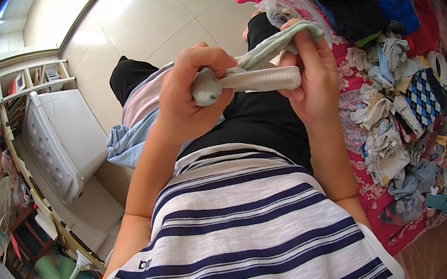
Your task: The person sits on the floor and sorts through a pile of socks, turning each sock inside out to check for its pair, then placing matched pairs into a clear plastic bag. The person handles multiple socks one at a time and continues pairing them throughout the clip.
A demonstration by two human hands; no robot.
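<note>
My left hand is closed around a bunched light grey knitted piece, perhaps a sock, whose rounded end pokes out of the fist. From it a ribbed white cuff stretches across to my right hand. The fingers of my right hand also pinch the end of a pale green ribbed cloth strip, which runs back to my left hand. Both hands are above my lap in black trousers. Pink and light blue garments lie over my leg beside my left forearm.
At right, a pink floral bedcover bears piles of crumpled light clothes, an argyle-patterned cloth, a clear plastic bag and a phone. At left stand a white plastic bin and a shelf on the tiled floor.
</note>
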